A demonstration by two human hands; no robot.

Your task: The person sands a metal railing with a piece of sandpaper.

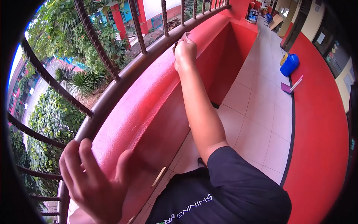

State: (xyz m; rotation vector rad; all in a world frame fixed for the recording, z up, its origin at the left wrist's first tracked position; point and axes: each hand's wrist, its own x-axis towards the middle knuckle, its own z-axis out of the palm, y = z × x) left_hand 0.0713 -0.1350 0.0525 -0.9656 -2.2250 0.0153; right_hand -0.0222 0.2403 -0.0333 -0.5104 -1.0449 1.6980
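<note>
My right hand (pixel 185 54) reaches far forward along the red ledge (pixel 149 97), closed around a small folded sheet (pixel 187 35). A pale corner of that sheet sticks out above the fingers, and a dark edge shows at the left of the fist. The rest of it is hidden in the grip. Low on the left, my left hand (pixel 93 183) is raised with fingers and thumb apart, holding nothing. It overlaps the ledge and the lower end of the brown rail (pixel 95 108) in this view.
Dark twisted bars (pixel 97 41) rise from the rail, with plants outside. A wooden strip (pixel 159 176) lies by the ledge's foot. Across the tiled floor (pixel 257 100), a blue bin (pixel 289 65) and a purple dustpan (pixel 286 88) stand by the red wall (pixel 317 130). A paint can (pixel 252 15) sits farther ahead.
</note>
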